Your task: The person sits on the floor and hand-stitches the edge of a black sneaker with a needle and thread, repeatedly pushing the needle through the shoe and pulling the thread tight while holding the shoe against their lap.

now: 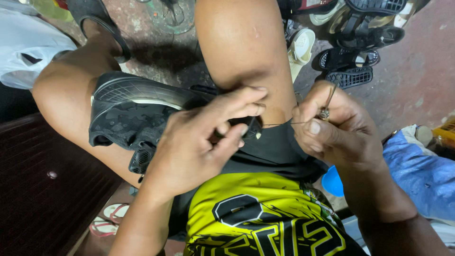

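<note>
Head view looks straight down onto a black sports shoe (135,111) with a white edge to its ribbed sole, lying on its side across the person's lap and wedged between the bare thighs. Its heel end is covered by the left hand (199,142), so the spot being worked on cannot be made out. That hand's thumb and forefinger are pinched together on the shoe's edge, the other fingers curled beneath. A thin thread (279,124) runs taut from under those fingertips across to the right hand (339,128); it is fine and dark, hard to follow against the black shorts (275,149). The right hand is closed around a small awl-like tool (326,108) with a metal collar and slim shaft; its handle is buried in the fist and the tip is not clear.

Below the shorts lies a yellow and black jersey (258,213), cut off by the lower edge. Beyond the right knee a heap of dark sandals (353,61) sits on the reddish concrete floor (417,71), partly cropped at the top. A blue cloth (422,175) lies at the right, a dark wooden surface (47,189) at the left, with a pair of pink-strapped flip-flops (108,219) just past its edge.
</note>
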Demonstrator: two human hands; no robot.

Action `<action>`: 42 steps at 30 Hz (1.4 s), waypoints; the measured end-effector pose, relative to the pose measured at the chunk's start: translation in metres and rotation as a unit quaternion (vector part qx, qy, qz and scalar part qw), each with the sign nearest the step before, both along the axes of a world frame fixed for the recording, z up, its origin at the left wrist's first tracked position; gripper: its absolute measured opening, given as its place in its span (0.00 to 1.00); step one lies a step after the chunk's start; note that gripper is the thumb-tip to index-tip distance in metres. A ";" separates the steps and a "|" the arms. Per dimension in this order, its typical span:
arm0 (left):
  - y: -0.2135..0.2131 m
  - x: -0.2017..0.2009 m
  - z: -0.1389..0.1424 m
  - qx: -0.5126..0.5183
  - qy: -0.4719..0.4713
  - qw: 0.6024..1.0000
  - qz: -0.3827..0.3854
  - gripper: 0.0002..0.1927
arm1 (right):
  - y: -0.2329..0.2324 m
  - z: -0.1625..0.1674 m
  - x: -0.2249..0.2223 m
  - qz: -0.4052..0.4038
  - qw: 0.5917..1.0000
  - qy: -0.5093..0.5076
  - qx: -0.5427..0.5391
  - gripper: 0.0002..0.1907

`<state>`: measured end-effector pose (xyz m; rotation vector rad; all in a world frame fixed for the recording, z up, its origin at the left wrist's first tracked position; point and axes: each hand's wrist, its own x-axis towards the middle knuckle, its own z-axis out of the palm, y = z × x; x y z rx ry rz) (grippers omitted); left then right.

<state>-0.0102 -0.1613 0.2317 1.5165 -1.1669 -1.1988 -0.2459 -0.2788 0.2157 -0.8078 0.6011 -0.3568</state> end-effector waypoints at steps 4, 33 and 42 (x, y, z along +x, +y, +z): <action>-0.006 -0.006 0.002 -0.003 -0.145 0.988 -0.046 0.38 | -0.004 0.018 0.025 0.060 0.977 0.141 -0.149 0.02; -0.034 0.000 0.016 0.052 -0.116 0.992 0.024 0.49 | -0.012 -0.005 0.020 0.163 0.773 0.237 -0.565 0.15; 0.059 0.021 0.017 -0.041 -0.154 0.984 0.073 0.18 | -0.011 0.002 0.031 0.047 0.986 0.107 -0.117 0.22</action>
